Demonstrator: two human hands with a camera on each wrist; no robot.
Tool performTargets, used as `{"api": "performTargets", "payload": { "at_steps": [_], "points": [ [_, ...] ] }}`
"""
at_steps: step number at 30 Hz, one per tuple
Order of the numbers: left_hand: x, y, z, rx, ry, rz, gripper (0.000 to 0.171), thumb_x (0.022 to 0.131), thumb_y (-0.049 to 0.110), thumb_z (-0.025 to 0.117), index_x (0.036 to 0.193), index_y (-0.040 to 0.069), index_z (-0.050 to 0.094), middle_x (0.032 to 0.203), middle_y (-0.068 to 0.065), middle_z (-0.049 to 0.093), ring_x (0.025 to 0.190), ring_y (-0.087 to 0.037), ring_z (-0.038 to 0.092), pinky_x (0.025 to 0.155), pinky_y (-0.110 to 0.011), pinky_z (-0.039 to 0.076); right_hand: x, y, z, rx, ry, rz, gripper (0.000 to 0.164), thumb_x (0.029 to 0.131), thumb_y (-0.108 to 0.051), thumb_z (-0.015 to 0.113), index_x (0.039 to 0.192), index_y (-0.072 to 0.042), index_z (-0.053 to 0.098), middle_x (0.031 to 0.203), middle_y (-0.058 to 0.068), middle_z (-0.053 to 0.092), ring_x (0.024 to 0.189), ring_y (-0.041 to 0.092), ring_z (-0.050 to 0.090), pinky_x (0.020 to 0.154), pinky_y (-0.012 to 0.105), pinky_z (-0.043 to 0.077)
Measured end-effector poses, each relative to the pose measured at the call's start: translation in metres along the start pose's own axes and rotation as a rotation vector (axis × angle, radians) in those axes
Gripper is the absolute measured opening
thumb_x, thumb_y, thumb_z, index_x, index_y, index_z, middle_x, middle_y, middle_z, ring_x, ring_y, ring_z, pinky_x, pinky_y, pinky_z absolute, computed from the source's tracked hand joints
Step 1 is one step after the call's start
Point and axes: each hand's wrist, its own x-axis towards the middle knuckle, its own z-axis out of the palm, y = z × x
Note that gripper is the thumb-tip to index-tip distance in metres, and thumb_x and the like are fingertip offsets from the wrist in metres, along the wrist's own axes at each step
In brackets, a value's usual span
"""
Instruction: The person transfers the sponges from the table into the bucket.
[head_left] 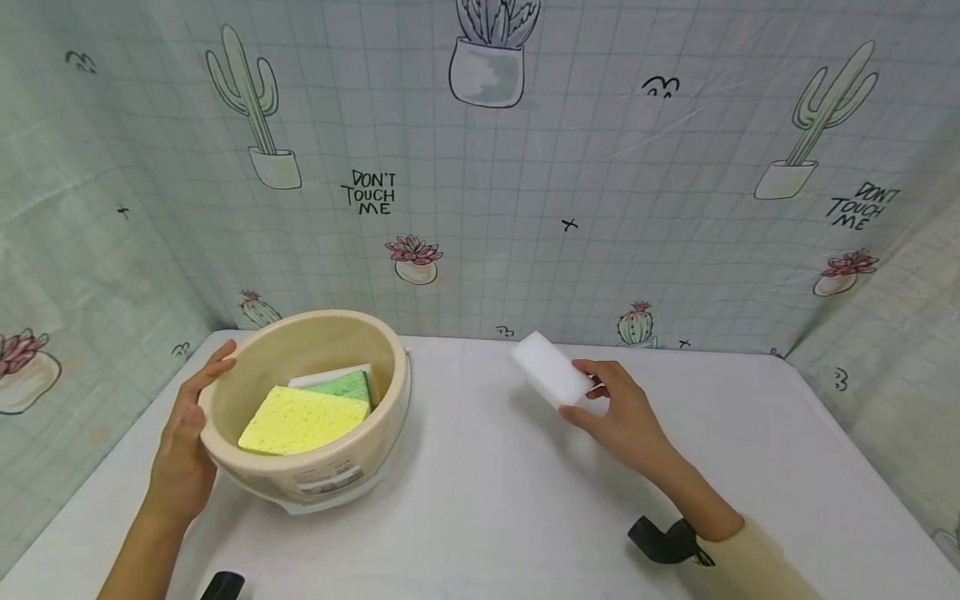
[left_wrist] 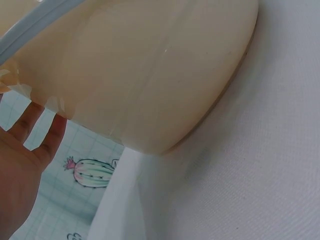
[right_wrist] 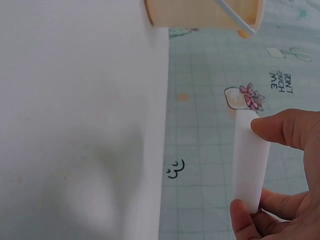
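Note:
In the head view my right hand (head_left: 626,421) pinches a white sponge block (head_left: 551,368) between thumb and fingers, raised above the table. The right wrist view shows the block (right_wrist: 250,160) edge-on, with the thumb on one end and fingers at the other. At the left stands a cream bucket (head_left: 303,333). My left hand (head_left: 183,442) rests against its left side, fairly straight fingers (left_wrist: 52,135) touching it near the rim. Inside the bucket lie a yellow sponge (head_left: 303,419), a green sponge (head_left: 345,387) and a white piece (head_left: 318,377) partly hidden behind them.
White cloth covers the table (head_left: 480,500). A patterned curtain (head_left: 480,183) with cactus drawings rises behind it and along both sides. The bucket's pale handle (right_wrist: 235,17) hangs down along its outside. A black strap mount (head_left: 663,540) sits on the right wrist.

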Motion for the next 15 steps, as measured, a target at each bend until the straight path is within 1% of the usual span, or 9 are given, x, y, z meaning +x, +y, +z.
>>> {"api": "performTargets", "payload": {
  "at_steps": [6,10,13,15],
  "points": [
    [0.000,0.004,0.002,0.032,0.032,-0.046,0.048,0.104,0.025,0.028,0.145,-0.001,0.032,0.157,-0.009,0.015,0.143,-0.021,0.011,0.111,-0.021,0.015,0.009,-0.018,0.002,0.045,-0.010,-0.051,0.062,0.079,-0.019,0.079,0.133,-0.009,0.050,0.124,0.006,0.050,0.099,0.026,0.055,0.078,0.041,0.049],
    [0.000,0.004,0.002,0.028,0.028,-0.035,0.048,0.104,0.025,0.028,0.145,-0.001,0.032,0.157,-0.009,0.015,0.143,-0.021,0.010,0.111,-0.021,0.014,0.014,-0.029,0.003,0.059,-0.016,-0.120,0.061,0.078,-0.016,0.079,0.132,-0.009,0.051,0.121,0.005,0.052,0.097,0.023,0.055,0.080,0.039,0.049],
    [0.000,0.002,0.001,0.017,0.014,-0.017,0.047,0.105,0.024,0.027,0.145,-0.001,0.032,0.157,-0.010,0.015,0.144,-0.021,0.010,0.112,-0.021,0.013,0.018,-0.036,0.003,0.049,-0.015,-0.175,0.061,0.077,-0.015,0.080,0.131,-0.008,0.053,0.120,0.004,0.052,0.096,0.019,0.054,0.080,0.038,0.048],
    [0.000,0.001,0.000,0.010,0.011,-0.011,0.047,0.105,0.023,0.027,0.145,-0.001,0.032,0.157,-0.010,0.015,0.143,-0.021,0.010,0.112,-0.021,0.013,0.021,-0.041,0.002,0.049,-0.015,-0.197,0.061,0.076,-0.015,0.080,0.130,-0.009,0.053,0.121,0.003,0.052,0.096,0.018,0.054,0.081,0.037,0.048]
  ]
}}
